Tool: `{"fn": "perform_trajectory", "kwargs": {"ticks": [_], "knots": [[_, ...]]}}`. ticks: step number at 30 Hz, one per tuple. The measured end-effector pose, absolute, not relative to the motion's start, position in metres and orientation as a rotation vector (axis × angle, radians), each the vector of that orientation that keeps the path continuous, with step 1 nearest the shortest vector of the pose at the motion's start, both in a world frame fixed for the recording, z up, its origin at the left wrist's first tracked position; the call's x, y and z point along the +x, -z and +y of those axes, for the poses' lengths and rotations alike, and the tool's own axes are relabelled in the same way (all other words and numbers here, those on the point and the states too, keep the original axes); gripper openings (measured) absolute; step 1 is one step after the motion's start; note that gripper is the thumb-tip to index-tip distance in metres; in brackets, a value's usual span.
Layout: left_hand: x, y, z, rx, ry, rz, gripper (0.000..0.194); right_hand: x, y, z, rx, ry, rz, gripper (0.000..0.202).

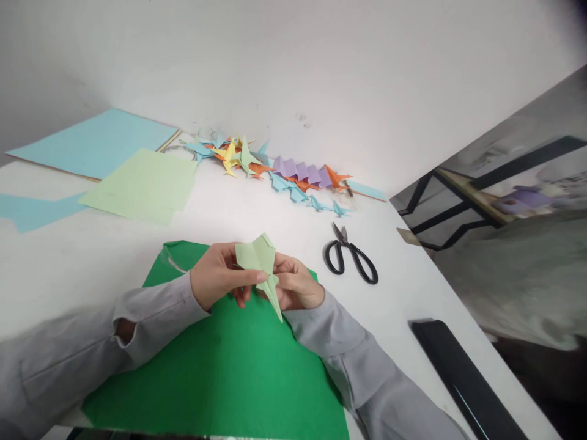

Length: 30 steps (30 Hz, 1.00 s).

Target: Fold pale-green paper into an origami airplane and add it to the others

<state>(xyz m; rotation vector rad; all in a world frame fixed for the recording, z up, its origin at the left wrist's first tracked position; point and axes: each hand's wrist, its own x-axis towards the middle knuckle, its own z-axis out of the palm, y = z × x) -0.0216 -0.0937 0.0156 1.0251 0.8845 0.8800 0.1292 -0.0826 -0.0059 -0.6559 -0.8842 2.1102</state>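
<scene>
A light green folded paper figure [257,256] is held up over the green board [220,373], its wide creased part at the top and a narrow point slanting down to the right. My left hand [224,275] pinches it from the left, thumb lying across its middle. On the other side my right hand [296,281] grips the same paper near its narrow part, fingers closed. Some fingertips of both hands are hidden behind the paper.
Black-handled scissors [351,253] lie to the right. Several colourful folded paper figures [238,156] line the wall. Light green sheets [142,186] and a blue sheet [96,140] lie at left. A long black object [463,379] rests near the table's right edge.
</scene>
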Motion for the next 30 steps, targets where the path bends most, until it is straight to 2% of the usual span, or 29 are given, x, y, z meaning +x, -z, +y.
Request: {"fn": "perform_trajectory", "kwargs": {"ticks": [8,18,24,30], "knots": [[-0.024,-0.016,-0.09,1.002,-0.917,0.933,0.026,0.132,0.007,-0.08,-0.634,-2.131,-0.865,0.02],[-0.026,-0.021,-0.087,0.928,-0.968,0.917,0.025,0.139,0.007,-0.078,-0.593,-2.211,-0.748,0.027],[-0.029,-0.023,-0.085,0.883,-0.95,0.893,0.02,0.139,0.003,-0.081,-0.45,-2.405,-0.669,0.023],[-0.031,-0.018,-0.083,0.994,-0.979,0.838,0.029,0.138,0.003,-0.086,-0.396,-2.541,-0.661,0.027]]}}
